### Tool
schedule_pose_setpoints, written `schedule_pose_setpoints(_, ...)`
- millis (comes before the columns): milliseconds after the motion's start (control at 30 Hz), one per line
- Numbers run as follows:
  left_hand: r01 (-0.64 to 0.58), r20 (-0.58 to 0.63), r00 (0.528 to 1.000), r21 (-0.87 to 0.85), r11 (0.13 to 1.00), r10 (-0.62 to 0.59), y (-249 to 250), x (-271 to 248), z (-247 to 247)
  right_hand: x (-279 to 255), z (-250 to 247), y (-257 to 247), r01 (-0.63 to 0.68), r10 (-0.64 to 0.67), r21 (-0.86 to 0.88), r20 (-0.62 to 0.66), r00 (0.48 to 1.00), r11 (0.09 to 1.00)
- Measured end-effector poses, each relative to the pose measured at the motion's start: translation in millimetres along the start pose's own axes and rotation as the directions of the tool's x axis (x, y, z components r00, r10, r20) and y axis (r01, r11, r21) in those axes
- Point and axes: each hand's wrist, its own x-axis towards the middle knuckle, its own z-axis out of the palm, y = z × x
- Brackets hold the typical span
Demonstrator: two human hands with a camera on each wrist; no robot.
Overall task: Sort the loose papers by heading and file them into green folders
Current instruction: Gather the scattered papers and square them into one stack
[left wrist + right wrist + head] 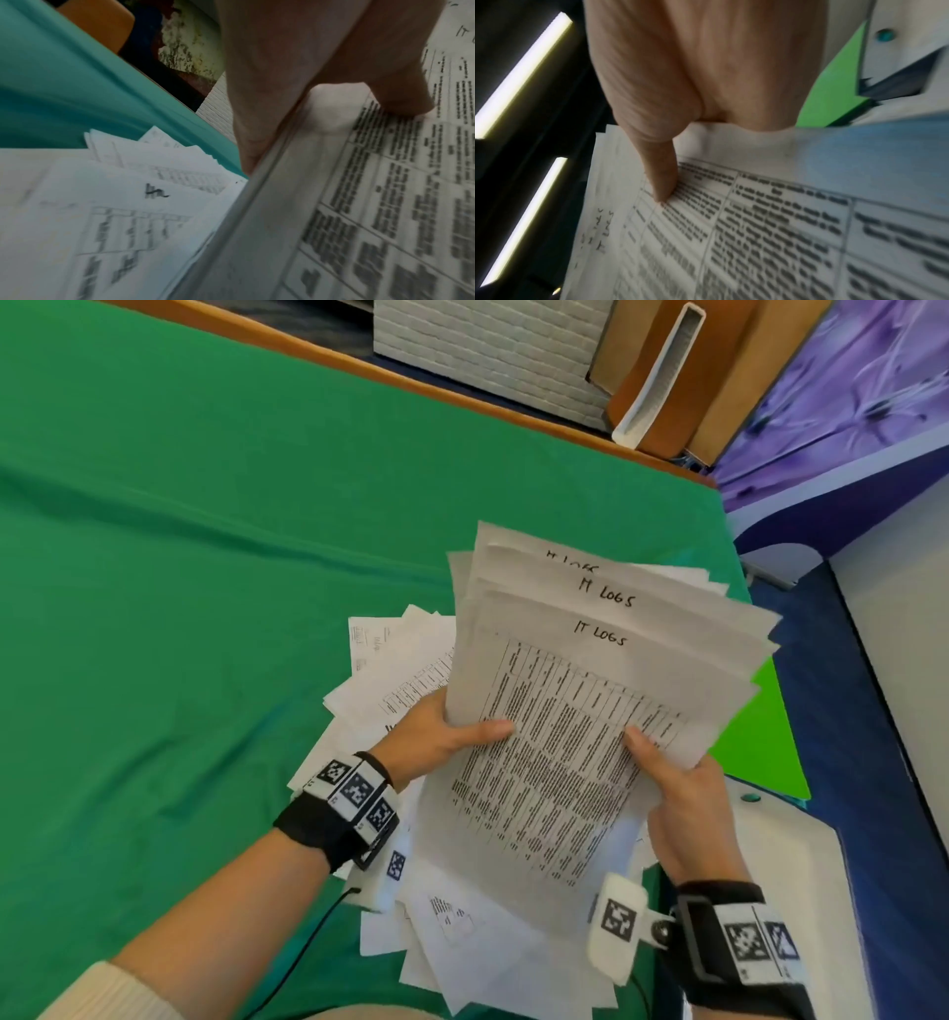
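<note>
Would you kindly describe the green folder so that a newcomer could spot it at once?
Start at the green cloth over the table and go to its right edge. There, behind the papers fanned in both hands, a folder pokes out. Its flat, bright lime green sets it apart from the darker cloth.

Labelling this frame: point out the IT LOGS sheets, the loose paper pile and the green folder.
IT LOGS sheets (590, 711): head view, top sheet's printed table.
Loose paper pile (400, 670): head view, upper sheets on cloth.
Green folder (760, 742): head view, exposed bright cover.

Green cloth (205, 557) lies open left of scattered papers (390, 670)
</note>
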Motion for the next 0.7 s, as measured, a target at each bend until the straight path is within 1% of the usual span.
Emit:
schedule_pose_setpoints(67, -0.113, -0.083, 0.991, -0.039, 0.993, 0.109, 20, -2, 5, -1, 8, -17, 0.145, -0.146, -0.03, -0.034, 0.989, 0.989)
schedule_pose_setpoints(133, -0.247, -0.188, 0.954, -0.051, 0.968, 0.234, 37, -4, 7, -1, 16, -26, 0.261, -0.262, -0.023, -0.058, 0.963, 0.965)
schedule_pose_setpoints(200, -0.355, -0.256, 0.903, 0.007, 0.935, 0.345, 50, -4, 8, -1, 23, -24, 0.333, -0.334, -0.027, -0.083, 0.939, 0.943)
schedule_pose_setpoints(267, -0.414, -0.274, 0.864, 0.094, 0.906, 0.423, 53, -2, 10, 1, 31, -16, 0.354, -0.358, -0.058, -0.089, 0.929, 0.933)
schedule_pose_setpoints(333, -0.414, -0.302, 0.854, 0.098, 0.905, 0.423, 51, -3, 10, 6, 35, 0, 0.296, -0.302, -0.09, -0.061, 0.951, 0.951)
schedule_pose_setpoints(400, -0.39, -0.332, 0.862, 0.051, 0.919, 0.384, 43, -3, 7, 13, 36, 21, 0.192, -0.197, -0.146, -0.019, 0.98, 0.97)
schedule_pose_setpoints(467, -0.335, -0.339, 0.882, 0.034, 0.942, 0.326, 32, 0, 3, 18, 36, 41, 0.106, -0.117, -0.225, -0.035, 0.993, 0.969)
schedule_pose_setpoints(533, -0.287, -0.331, 0.9, 0.042, 0.957, 0.284, 21, 1, 2, 18, 38, 52, 0.068, -0.096, -0.284, -0.087, 0.992, 0.956)
schedule_pose_setpoints(567, -0.289, -0.349, 0.892, 0.048, 0.956, 0.287, 20, 0, 4, 16, 41, 53, 0.069, -0.104, -0.292, -0.106, 0.989, 0.954)
schedule_pose_setpoints(600, -0.313, -0.39, 0.866, 0.061, 0.948, 0.311, 21, -2, 6, 14, 43, 52, 0.09, -0.126, -0.288, -0.108, 0.986, 0.953)
schedule_pose_setpoints(667, -0.367, -0.492, 0.787, 0.111, 0.924, 0.372, 26, -7, 6, 12, 50, 43, 0.177, -0.204, -0.278, -0.071, 0.976, 0.944)
schedule_pose_setpoints(700, -0.378, -0.526, 0.763, 0.109, 0.919, 0.376, 27, -9, 1, 11, 52, 39, 0.201, -0.223, -0.266, -0.054, 0.973, 0.943)
